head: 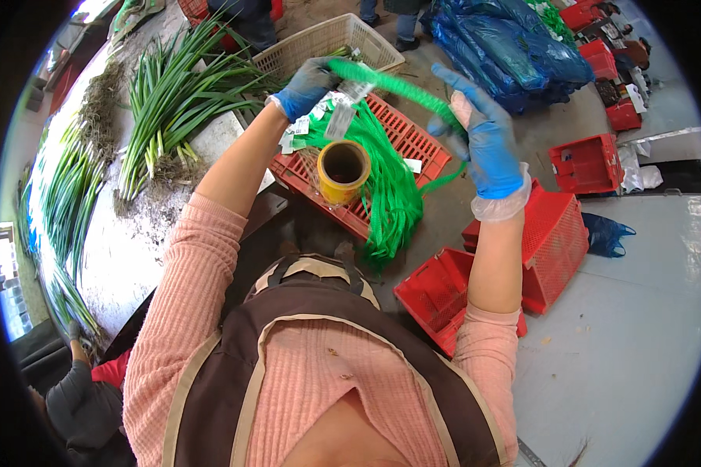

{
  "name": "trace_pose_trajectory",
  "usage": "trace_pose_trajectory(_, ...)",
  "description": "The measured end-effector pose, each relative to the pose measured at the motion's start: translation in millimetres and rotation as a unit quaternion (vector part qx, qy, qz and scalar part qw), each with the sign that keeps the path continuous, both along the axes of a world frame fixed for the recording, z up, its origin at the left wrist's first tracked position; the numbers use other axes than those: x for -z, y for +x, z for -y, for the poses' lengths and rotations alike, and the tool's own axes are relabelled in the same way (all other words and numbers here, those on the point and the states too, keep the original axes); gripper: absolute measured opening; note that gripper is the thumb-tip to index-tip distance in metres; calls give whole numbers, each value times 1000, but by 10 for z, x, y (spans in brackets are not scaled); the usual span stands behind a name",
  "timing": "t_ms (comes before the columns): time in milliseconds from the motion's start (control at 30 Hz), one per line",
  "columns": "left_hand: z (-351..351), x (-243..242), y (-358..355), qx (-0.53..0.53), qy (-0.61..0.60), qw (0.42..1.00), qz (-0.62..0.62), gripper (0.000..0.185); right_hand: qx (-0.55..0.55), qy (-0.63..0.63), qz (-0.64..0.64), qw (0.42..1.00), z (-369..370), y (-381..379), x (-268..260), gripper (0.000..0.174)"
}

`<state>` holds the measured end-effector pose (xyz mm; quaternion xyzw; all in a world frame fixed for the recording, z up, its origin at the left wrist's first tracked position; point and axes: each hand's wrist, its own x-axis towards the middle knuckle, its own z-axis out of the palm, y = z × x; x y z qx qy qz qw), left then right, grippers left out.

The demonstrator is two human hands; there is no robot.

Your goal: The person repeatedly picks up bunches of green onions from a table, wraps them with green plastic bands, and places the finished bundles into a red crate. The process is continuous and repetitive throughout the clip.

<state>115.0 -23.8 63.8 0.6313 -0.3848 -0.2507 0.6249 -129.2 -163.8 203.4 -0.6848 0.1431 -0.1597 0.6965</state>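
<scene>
My left hand [308, 87], in a blue glove, grips one end of a green mesh net sleeve [394, 84] with white printed labels hanging by it. The sleeve stretches across to my right hand [483, 137], gloved in blue with a bare-looking thumb tip, its fingers slightly blurred around the other part. Below the hands, a heap of green net sleeves [388, 198] with white tags lies over an upturned-looking red plastic crate [423, 134]. A yellow tape roll with a cardboard core [343, 172] stands on that crate. Spring onions [175, 111] with roots lie on the table at left.
Behind the red crate stands a beige plastic crate [327, 38]. Blue plastic bags [502, 52] are piled at the back right. Red crates [552, 245] stand at my right. Another worker [84, 403] is at the lower left; other people's legs show at the top.
</scene>
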Motion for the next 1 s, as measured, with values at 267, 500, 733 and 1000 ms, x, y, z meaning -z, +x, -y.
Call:
trace_pose_trajectory(267,-462,-523,-149,-40,-55,993,93,17,-86,106,-81,987,-466,386,502,27)
trace_pose_trajectory(500,-600,-77,-632,142,159,935,282,17,-61,-139,90,984,45,-377,-591,49)
trace_pose_trajectory(733,-64,566,-1068,185,367,816,406,23,-136,-225,226,938,26,-883,-1518,59)
trace_pose_trajectory(1000,-161,296,-728,342,314,820,334,31,-180,0,136,974,-353,-388,-895,46)
